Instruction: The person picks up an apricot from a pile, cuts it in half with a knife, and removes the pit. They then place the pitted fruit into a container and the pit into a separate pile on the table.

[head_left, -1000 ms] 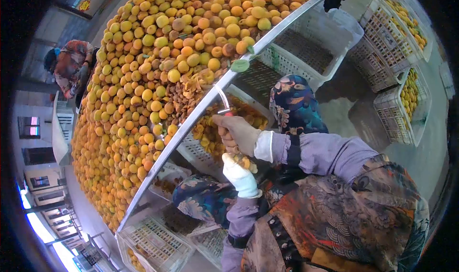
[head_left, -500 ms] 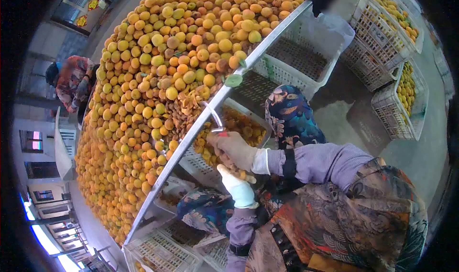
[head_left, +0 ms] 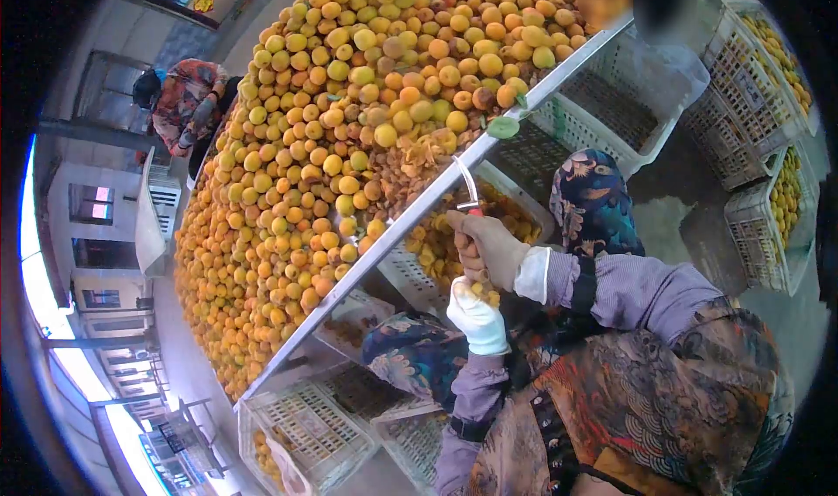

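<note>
My left hand, in a white glove, is closed round an orange-yellow fruit piece, partly hidden by the fingers. Just above it, my right hand, in a greyish glove, grips the red handle of a knife. The knife's curved metal blade points up toward the metal table edge. Beneath both hands, a crate holds split orange fruit. A heap of yellow-orange fruit covers the sloping table, with a patch of brown pits and pulp near the edge.
Stacked crates of yellow fruit stand at the right. A plastic-lined crate is beyond my knee. More white crates lie at the lower left. A person works across the heap; another's blurred head shows at the top.
The whole view has shifted, so the scene lies farther right and slightly lower. My right hand has tilted the knife more upright, and the fruit piece shows more clearly at my left fingers.
</note>
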{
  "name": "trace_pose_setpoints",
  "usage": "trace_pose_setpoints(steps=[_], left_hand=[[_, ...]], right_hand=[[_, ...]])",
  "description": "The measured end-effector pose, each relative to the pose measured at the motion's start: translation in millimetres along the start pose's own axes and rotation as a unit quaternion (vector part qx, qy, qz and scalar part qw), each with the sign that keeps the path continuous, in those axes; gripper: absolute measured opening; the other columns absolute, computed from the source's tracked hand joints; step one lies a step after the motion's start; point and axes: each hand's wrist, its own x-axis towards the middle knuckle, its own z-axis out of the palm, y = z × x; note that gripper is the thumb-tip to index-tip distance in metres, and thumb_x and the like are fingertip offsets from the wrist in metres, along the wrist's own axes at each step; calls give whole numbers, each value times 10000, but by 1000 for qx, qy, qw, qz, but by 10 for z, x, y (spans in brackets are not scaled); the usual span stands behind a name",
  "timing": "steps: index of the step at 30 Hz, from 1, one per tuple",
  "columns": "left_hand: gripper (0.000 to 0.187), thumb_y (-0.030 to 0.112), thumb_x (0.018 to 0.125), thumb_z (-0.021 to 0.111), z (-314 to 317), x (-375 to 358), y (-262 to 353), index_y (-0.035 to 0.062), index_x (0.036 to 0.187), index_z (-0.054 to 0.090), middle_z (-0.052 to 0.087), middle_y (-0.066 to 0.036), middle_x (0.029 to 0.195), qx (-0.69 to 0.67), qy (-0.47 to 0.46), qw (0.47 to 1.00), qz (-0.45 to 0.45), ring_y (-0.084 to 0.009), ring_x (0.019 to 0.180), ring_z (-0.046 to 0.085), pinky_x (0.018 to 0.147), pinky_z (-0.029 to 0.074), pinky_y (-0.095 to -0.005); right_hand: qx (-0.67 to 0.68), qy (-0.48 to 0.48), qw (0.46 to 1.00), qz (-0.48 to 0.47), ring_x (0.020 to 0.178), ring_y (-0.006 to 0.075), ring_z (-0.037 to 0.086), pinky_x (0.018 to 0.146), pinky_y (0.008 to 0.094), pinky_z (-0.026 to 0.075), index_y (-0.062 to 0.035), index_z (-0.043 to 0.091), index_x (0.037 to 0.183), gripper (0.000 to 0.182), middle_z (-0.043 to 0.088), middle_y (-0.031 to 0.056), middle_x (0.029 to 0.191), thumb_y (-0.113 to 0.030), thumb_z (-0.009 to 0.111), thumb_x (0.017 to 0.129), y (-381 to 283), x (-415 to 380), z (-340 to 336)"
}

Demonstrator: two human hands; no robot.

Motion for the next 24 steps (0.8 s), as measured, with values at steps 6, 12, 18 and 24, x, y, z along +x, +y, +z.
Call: trace_pose_setpoints(steps=[6, 12, 18, 24], left_hand=[[494, 423, 955, 331, -77, 65, 112, -15, 833, 524, 531, -60, 696, -48, -9, 998, 50, -119, 624, 485, 572, 414, -257], [553, 476, 956, 290, -119, 199, 202, -10, 845, 529, 533, -62, 722, -91, 21, 993, 72, -126, 642, 488, 578, 409, -261], [576, 470, 971, 228, -114, 360, 295, -3, 851, 533, 522, -70, 771, -45, 76, 987, 133, -149, 695, 484, 636, 409, -272], [387, 365, 971, 318, -163, 431, 273, 31, 981, 514, 513, -52, 818, -4, 15, 987, 162, -126, 675, 497, 611, 418, -250]], right_hand=[[13, -31, 999, 18, 360, 111, 213, 372, 274, 207, -155, 358, 608, 407, 224, -45, 468, -409, 494, 895, -79, -79, 88], [56, -100, 993, 11, 368, 70, 185, 367, 234, 172, -180, 336, 592, 425, 208, -74, 474, -410, 472, 922, -204, -120, 273], [193, -96, 976, 20, 356, 65, 200, 338, 218, 180, -190, 347, 595, 403, 214, -79, 470, -377, 497, 918, -252, -49, 344], [59, -59, 995, -48, 339, 108, 283, 338, 286, 225, -146, 428, 658, 374, 335, -37, 495, -436, 584, 835, -252, 21, 379]])
